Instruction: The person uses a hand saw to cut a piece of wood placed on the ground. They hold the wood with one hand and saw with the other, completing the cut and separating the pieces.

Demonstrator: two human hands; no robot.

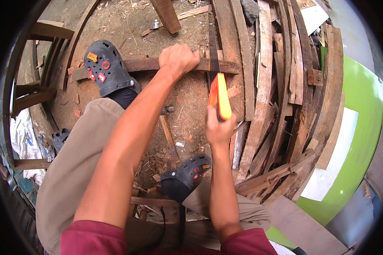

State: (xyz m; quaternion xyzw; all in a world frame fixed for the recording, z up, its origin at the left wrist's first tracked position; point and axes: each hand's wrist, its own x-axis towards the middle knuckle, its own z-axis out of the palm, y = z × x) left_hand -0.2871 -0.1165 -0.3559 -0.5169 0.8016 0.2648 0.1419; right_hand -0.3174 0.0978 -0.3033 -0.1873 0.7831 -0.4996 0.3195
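A long, narrow wooden strip (140, 64) lies crosswise in front of me. My left hand (179, 58) is closed over it, pressing it from above. My left foot, in a dark clog (105, 68) with small red and orange charms, rests across the strip farther left. In my right hand (220, 125) is the orange and yellow handle of a handsaw (224, 100). Its dark blade points away from me and crosses the strip near the right end. Some blur at the handle and fingers hides how deep the teeth sit.
A hammer (169, 134) with a wooden handle lies on the dirt floor between my feet. Many old planks (259, 76) are piled along the right, beside a green and white panel (340, 140). A wooden frame (34, 100) stands at the left. A wooden post (166, 17) rises ahead.
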